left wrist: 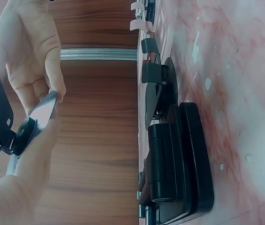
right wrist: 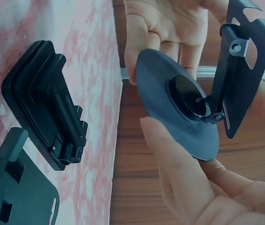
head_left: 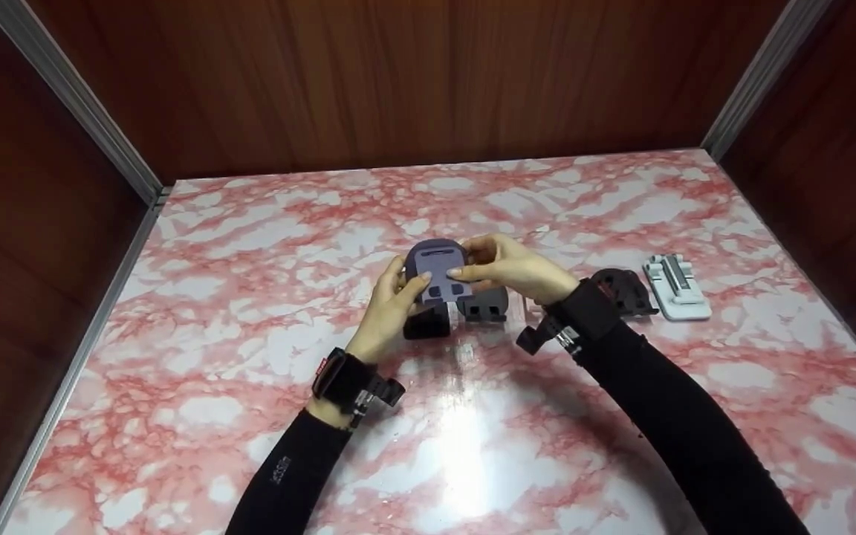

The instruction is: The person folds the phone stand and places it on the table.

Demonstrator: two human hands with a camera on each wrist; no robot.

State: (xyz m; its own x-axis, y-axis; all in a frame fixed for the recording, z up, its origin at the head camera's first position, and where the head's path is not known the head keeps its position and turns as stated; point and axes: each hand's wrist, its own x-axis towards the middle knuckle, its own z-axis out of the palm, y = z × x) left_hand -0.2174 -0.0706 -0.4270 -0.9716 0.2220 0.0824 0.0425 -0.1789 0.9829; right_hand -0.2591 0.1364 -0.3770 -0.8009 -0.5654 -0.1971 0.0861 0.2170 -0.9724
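A purple-grey folding phone stand (head_left: 439,261) is held up above the table between both hands. My left hand (head_left: 389,303) grips it from the left, thumb on the slotted plate and fingers behind. From the other side my right hand (head_left: 521,269) pinches it, thumb near the plate's right edge. In the right wrist view its round base (right wrist: 158,89) shows, with a hinged arm (right wrist: 223,70) joining it to the plate (right wrist: 252,70). Below the hands, a black folded stand (head_left: 426,324) and a dark grey stand (head_left: 484,306) lie on the table.
To the right, beyond the right wrist, lie another black stand (head_left: 627,291) and a white folded stand (head_left: 684,297). The red-and-white marbled table (head_left: 205,371) is bounded by brown wood-grain panels (head_left: 428,82) at the back and sides.
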